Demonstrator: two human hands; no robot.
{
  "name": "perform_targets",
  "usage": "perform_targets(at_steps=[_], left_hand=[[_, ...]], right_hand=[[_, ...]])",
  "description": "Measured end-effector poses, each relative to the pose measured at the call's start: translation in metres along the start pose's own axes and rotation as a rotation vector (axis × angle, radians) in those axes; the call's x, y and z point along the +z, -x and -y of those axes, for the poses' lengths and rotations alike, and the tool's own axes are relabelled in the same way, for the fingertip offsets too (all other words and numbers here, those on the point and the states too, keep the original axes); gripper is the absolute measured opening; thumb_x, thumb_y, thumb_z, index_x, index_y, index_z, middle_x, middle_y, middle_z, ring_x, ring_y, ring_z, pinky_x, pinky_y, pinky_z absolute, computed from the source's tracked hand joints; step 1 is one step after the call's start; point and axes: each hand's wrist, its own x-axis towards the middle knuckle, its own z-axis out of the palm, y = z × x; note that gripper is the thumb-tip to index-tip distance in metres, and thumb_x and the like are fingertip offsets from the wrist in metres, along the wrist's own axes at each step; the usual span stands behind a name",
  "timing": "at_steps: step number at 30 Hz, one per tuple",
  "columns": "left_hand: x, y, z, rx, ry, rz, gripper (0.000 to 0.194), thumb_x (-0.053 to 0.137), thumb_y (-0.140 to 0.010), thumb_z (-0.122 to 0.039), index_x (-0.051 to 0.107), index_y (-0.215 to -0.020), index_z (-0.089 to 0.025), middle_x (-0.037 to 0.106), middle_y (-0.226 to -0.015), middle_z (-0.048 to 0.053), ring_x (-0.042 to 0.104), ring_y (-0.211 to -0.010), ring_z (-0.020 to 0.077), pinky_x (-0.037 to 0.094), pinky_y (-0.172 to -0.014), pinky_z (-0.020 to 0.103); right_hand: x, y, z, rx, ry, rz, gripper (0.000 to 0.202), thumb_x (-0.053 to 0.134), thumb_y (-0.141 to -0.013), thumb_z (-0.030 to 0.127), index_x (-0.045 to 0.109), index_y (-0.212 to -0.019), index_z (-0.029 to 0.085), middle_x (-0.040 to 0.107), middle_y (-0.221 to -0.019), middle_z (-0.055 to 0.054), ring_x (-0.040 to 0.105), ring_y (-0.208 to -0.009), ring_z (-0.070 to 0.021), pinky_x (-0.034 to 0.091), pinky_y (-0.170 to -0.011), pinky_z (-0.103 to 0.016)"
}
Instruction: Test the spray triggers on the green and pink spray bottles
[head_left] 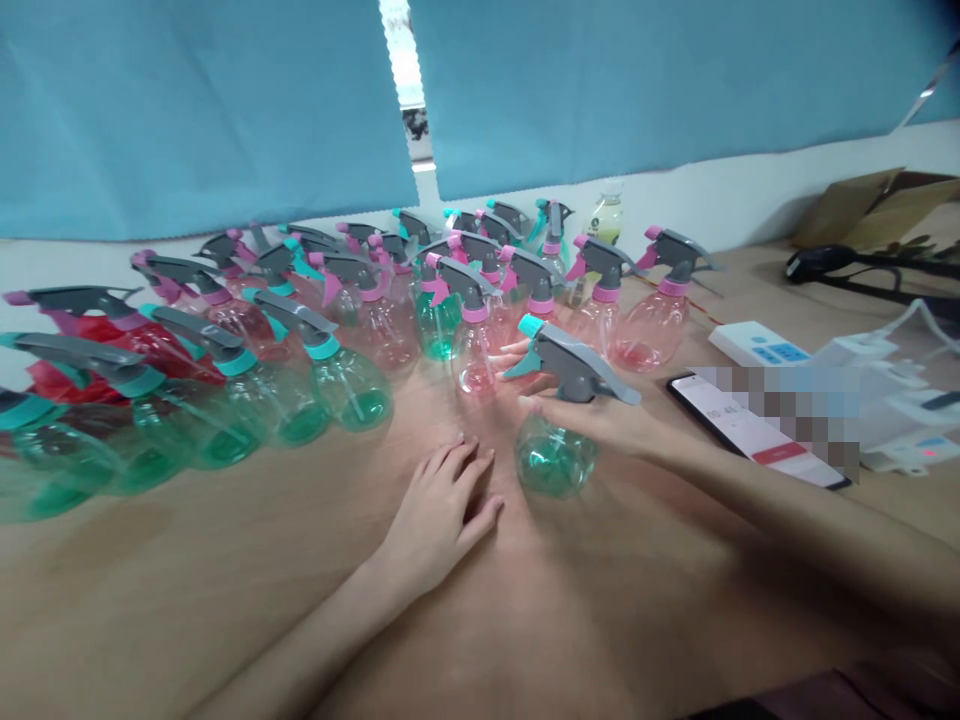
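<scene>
A green-tinted spray bottle (556, 462) with a grey and teal head stands upright in front of me. My right hand (604, 420) is behind its neck, fingers stretched out and apart toward a pink spray bottle (474, 362); the green bottle's head partly hides the hand, and whether the fingertips touch the pink bottle is unclear. Palm down on the table, my left hand (444, 505) lies left of the green bottle, its fingers loosely bent with nothing in them. Other green bottles (351, 395) stand in a row at the left.
Several pink and green spray bottles crowd toward the wall, with a yellow-green drink bottle (606, 218) behind them. Right of my right hand are a phone (739, 420), a white device (757, 345), black glasses or cables and a cardboard box (847, 208). The wooden table (480, 640) extends toward me.
</scene>
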Motion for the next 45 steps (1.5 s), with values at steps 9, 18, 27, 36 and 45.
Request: perform_targets(at_steps=[9,18,27,36,45], left_hand=[[-0.001,-0.001,0.000,0.002,0.000,0.003,0.042,0.052,-0.096,-0.036,0.055,-0.130,-0.012,0.055,-0.135,0.017,0.047,-0.128,0.0326,0.041,-0.102,0.050],[0.000,-0.001,0.000,0.006,-0.043,0.019,0.041,0.050,-0.097,-0.037,0.055,-0.130,-0.013,0.054,-0.136,0.018,0.048,-0.128,0.0325,0.042,-0.101,0.049],[-0.005,0.021,0.014,0.011,-0.008,-0.003,0.036,0.051,-0.096,-0.032,0.055,-0.127,-0.015,0.055,-0.134,0.015,0.048,-0.128,0.0315,0.042,-0.102,0.047],[-0.024,0.051,0.052,-0.018,0.086,-0.088,0.025,0.047,-0.097,-0.027,0.057,-0.118,-0.019,0.060,-0.124,0.011,0.055,-0.117,0.0275,0.045,-0.098,0.044],[-0.029,0.061,0.063,-0.095,0.190,-0.145,0.023,0.048,-0.096,-0.023,0.058,-0.117,-0.019,0.063,-0.113,0.007,0.059,-0.106,0.0240,0.049,-0.091,0.040]], right_hand=[[-0.009,0.019,0.006,0.198,0.321,-0.003,0.043,0.076,-0.070,0.045,0.066,-0.108,0.027,0.070,-0.119,-0.005,0.065,-0.109,-0.0310,0.048,-0.097,-0.057],[-0.029,0.058,-0.004,0.044,0.567,-0.113,0.064,0.080,-0.067,0.049,0.055,-0.119,0.023,0.064,-0.114,-0.008,0.065,-0.099,-0.0265,0.052,-0.087,-0.044],[-0.012,0.052,0.008,-0.005,0.800,-0.122,0.045,0.070,-0.074,0.058,0.059,-0.099,0.021,0.064,-0.085,-0.003,0.061,-0.071,-0.0199,0.051,-0.065,-0.035],[0.038,0.003,0.001,-0.071,0.702,-0.048,0.041,0.073,-0.075,0.052,0.060,-0.095,0.019,0.066,-0.089,-0.005,0.064,-0.081,-0.0207,0.053,-0.072,-0.035],[0.077,-0.063,-0.038,-0.091,0.693,-0.122,0.060,0.072,-0.076,0.051,0.057,-0.118,0.010,0.067,-0.109,-0.015,0.065,-0.097,-0.0272,0.054,-0.082,-0.043]])
